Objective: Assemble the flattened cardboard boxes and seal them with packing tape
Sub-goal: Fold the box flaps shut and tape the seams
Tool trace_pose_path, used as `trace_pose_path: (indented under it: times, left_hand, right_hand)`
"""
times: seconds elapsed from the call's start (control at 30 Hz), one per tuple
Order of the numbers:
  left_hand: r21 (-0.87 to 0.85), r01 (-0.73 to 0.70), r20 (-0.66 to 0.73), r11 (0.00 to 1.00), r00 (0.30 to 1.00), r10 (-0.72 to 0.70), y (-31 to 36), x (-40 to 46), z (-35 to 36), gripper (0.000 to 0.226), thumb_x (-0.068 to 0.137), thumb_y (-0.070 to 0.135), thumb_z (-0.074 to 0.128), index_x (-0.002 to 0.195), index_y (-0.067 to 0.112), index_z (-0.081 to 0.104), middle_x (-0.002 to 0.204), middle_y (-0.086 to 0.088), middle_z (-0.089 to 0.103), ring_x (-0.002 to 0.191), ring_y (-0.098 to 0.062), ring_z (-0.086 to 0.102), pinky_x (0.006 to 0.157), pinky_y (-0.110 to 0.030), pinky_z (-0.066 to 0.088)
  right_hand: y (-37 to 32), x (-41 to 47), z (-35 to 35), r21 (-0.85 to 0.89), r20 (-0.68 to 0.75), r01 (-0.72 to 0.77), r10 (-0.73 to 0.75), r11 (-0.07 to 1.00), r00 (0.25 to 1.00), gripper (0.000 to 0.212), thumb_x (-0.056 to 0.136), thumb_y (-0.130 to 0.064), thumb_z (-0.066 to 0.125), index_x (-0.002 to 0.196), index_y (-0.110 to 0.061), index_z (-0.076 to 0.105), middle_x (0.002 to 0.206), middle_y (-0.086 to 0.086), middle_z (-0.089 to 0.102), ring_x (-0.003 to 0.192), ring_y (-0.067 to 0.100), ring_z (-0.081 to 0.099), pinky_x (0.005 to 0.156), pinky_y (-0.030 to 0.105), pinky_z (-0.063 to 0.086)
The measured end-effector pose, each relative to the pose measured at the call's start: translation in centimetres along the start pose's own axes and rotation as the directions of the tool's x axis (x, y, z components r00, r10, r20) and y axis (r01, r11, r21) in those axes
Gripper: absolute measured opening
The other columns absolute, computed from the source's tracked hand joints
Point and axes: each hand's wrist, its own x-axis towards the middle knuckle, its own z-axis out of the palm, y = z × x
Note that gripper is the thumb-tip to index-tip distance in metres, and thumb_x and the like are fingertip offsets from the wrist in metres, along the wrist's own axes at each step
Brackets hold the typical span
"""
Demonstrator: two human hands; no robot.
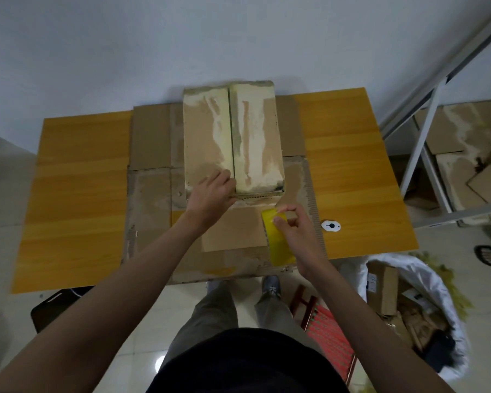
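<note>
Head view: box [233, 137] folded, seam untaped; left hand [210, 194] presses flaps, right hand [291, 231] pinches yellow tape [278, 245] near the table [352, 165] front edge.

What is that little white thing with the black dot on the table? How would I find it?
Start at the orange wooden table and go to its right front part, just right of the flat brown cardboard sheets. There lies a small white round tag with a black mark in its middle. It is the only white thing on the tabletop, near the right hand, which holds yellow tape.

Scuffed cardboard box [233, 137], glossy tape [278, 239]
</note>
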Motion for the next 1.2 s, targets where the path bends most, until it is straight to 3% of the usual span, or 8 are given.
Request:
trace_pose_path:
  times: [0.07,0.13,0.2,0.27,0.47,0.93,1.1,1.2]
  left_hand:
    - [0.032,-0.017,-0.017,0.999,1.000,0.018,0.4,0.1,0.4,0.035,0.078,0.024,0.080,0.103,0.010,0.059,0.106,-0.007,0.058,0.097,-0.027,0.058,0.072,-0.040,0.054]
    - [0.035,-0.029,0.011,0.999,1.000,0.028,0.4,0.1,1.0,0.045,0.087,0.027,0.072,0.125,0.011,0.054,0.131,-0.007,0.054,0.118,-0.026,0.053,0.092,-0.039,0.051]
    - [0.056,-0.056,0.093,0.997,0.994,0.051,0.2,-0.2,1.6,0.062,0.099,0.032,0.054,0.152,0.009,0.033,0.160,-0.009,0.031,0.147,-0.025,0.029,0.118,-0.040,0.033]
    - [0.088,-0.076,0.170,0.993,0.984,0.060,0.1,-0.7,2.1,0.070,0.104,0.042,0.040,0.159,0.008,0.013,0.167,-0.008,0.008,0.154,-0.022,0.007,0.125,-0.040,0.014]
    - [-0.016,0.040,0.211,0.999,0.977,-0.036,-0.5,1.7,1.4,0.079,0.100,0.063,0.015,0.160,0.012,0.006,0.168,-0.003,0.001,0.154,-0.016,-0.002,0.126,-0.041,0.004]
    - [0.099,0.076,0.307,0.992,0.946,-0.103,-6.4,14.3,-1.3,0.068,0.106,0.052,0.014,0.160,0.014,0.000,0.168,0.000,-0.006,0.154,-0.015,-0.006,0.124,-0.036,0.001]
    - [0.039,0.105,0.324,0.994,0.939,-0.112,-8.8,18.4,-1.8,0.092,0.094,0.074,0.030,0.160,0.019,-0.002,0.168,0.003,-0.009,0.154,-0.020,-0.006,0.124,-0.045,0.002]
    - [0.020,0.070,0.333,0.997,0.940,-0.073,-10.8,21.0,-2.3,0.116,0.078,0.088,0.042,0.160,0.017,0.001,0.168,0.000,-0.002,0.155,-0.023,-0.001,0.124,-0.047,0.005]
  right_hand:
    - [-0.3,0.1,0.1,0.005,-0.004,0.001,-0.001,1.000,1.000,0.012,0.098,-0.020,0.060,0.110,-0.020,0.057,0.075,-0.004,0.043,0.069,0.013,0.043,0.067,0.030,0.038]
    - [-0.5,0.1,0.2,0.031,-0.017,-0.002,0.003,1.000,1.000,0.011,0.098,-0.021,0.060,0.109,-0.022,0.058,0.075,-0.005,0.044,0.068,0.013,0.043,0.066,0.030,0.038]
    - [-0.8,0.2,0.3,0.049,-0.033,-0.005,0.007,0.999,0.999,0.010,0.097,-0.022,0.061,0.106,-0.025,0.058,0.075,-0.006,0.046,0.068,0.012,0.045,0.064,0.029,0.037]
    - [-1.2,0.4,0.3,0.049,-0.042,-0.003,0.005,0.999,0.999,0.009,0.097,-0.023,0.062,0.103,-0.029,0.058,0.077,-0.006,0.049,0.070,0.012,0.048,0.064,0.028,0.039]
    - [-2.3,0.8,0.1,0.035,-0.093,0.004,-0.001,0.999,0.996,0.015,0.096,-0.028,0.062,0.095,-0.042,0.057,0.087,-0.003,0.058,0.080,0.018,0.055,0.071,0.039,0.044]
    - [-4.4,0.7,-0.8,0.019,-0.168,0.052,-0.048,0.998,0.985,0.010,0.100,-0.022,0.057,0.108,-0.027,0.056,0.080,-0.008,0.046,0.061,-0.002,0.044,0.058,0.017,0.037]
    - [-7.1,1.4,-0.6,-0.101,-0.160,0.073,-0.088,0.992,0.983,0.010,0.100,-0.024,0.057,0.104,-0.033,0.055,0.085,0.000,0.046,0.072,0.012,0.044,0.063,0.027,0.037]
    - [-8.5,1.4,-0.7,-0.164,-0.154,0.096,-0.121,0.982,0.981,0.014,0.099,-0.022,0.057,0.100,-0.035,0.054,0.085,0.004,0.047,0.066,0.010,0.042,0.059,0.021,0.038]
